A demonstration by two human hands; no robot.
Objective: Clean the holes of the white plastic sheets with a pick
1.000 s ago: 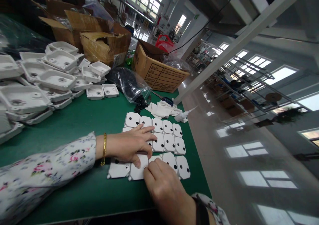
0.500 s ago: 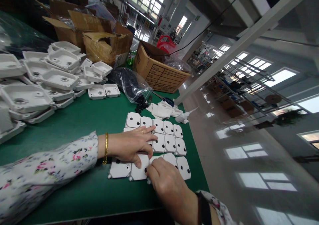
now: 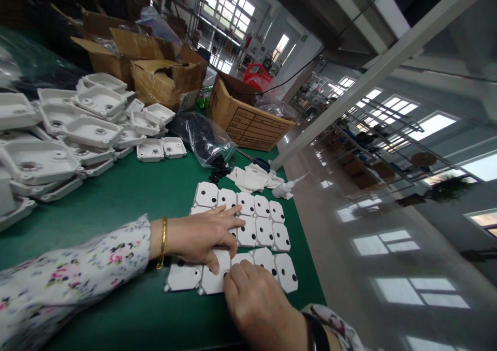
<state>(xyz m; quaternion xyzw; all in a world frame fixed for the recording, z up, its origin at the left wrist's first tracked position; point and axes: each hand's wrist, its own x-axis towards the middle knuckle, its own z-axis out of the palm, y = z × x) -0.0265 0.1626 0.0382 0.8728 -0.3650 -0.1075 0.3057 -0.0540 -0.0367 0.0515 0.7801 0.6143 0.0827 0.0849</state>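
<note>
Several white square plates, each with black round holes or plugs, lie in rows on the green table. My left hand lies flat across the middle plates, fingers spread, thumb on a front-row plate. My right hand rests on the front row with its fingertips at a black spot on that plate; what it pinches is hidden. A plain front-row plate lies at the left end of that row.
Stacks of white housings fill the table's left. A clear bag of black parts, loose black plugs, white cloth and cardboard boxes stand behind the plates. The table's right edge drops to a glossy floor.
My right hand has shifted slightly left along the front row. The left hand stays pressed on the plates. The camera tilted a little.
</note>
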